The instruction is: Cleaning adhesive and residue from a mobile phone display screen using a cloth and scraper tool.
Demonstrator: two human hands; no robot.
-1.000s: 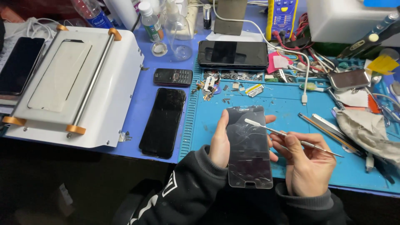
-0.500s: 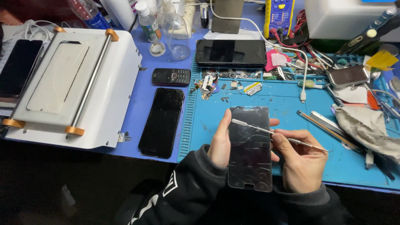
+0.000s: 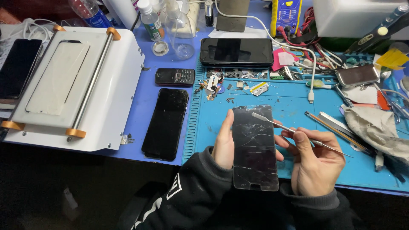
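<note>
My left hand [image 3: 223, 142] grips a cracked dark phone screen panel [image 3: 254, 149] by its left edge, holding it upright over the blue work mat [image 3: 294, 110]. In my right hand [image 3: 315, 164] is a thin metal spudger [image 3: 298, 133], pinched between thumb and fingers. Its flat tip rests on the upper part of the cracked glass, near the top right corner. Both sleeves are black.
A black smartphone [image 3: 166, 123] lies left of the mat, with a small keypad phone [image 3: 174, 76] above it. A white screen separator machine [image 3: 72, 85] fills the left. A tablet-like dark phone [image 3: 236, 52], loose small parts [image 3: 238, 85], a grey cloth [image 3: 375, 132] and tools lie behind and right.
The spudger tip has slid up the glass toward the panel's top. My head has shifted slightly, so the bench sits a little differently in view.
</note>
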